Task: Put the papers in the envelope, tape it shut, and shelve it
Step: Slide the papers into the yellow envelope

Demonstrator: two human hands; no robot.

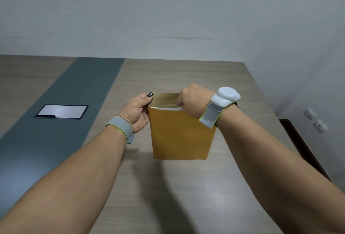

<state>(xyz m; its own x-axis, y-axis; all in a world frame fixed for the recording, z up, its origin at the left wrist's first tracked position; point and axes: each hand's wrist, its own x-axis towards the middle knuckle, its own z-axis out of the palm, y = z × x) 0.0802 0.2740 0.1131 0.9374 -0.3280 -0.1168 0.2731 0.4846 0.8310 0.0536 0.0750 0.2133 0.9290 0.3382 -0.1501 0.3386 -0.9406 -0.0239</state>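
wall (168,9) behind everything, pale grey-white, a faint scuff line running across it above the hands. no writing on it.

table (186,196) under both forearms, light wood grain. a dark grey-green strip (56,112) runs along it out past the left hand; set into that strip, a flush rectangular cover plate (61,111), silvery with a black rim. small marks along its near edge, too blurred to read.

two wall sockets (315,119) low on the wall, well out beyond the right hand. no legible marking.

envelope (179,131), brown-yellow kraft, held upright between the two hands and lifted clear of the table, its shadow on the wood below. mouth open at the top, flap standing up on the far side. front face blank, no label, no print.

left hand (137,111) closed on the envelope's upper left edge, thumb on the near side of the flap corner, thumbnail painted black with a pale mark. grey wristband (119,126) with a lime edge.

right hand (194,101) curled at the upper right of the mouth, fingers hooked down inside; gripping the white papers (166,108), whose top edge just shows above the front lip. white sensor pod (226,96) strapped on that wrist, no brand visible.
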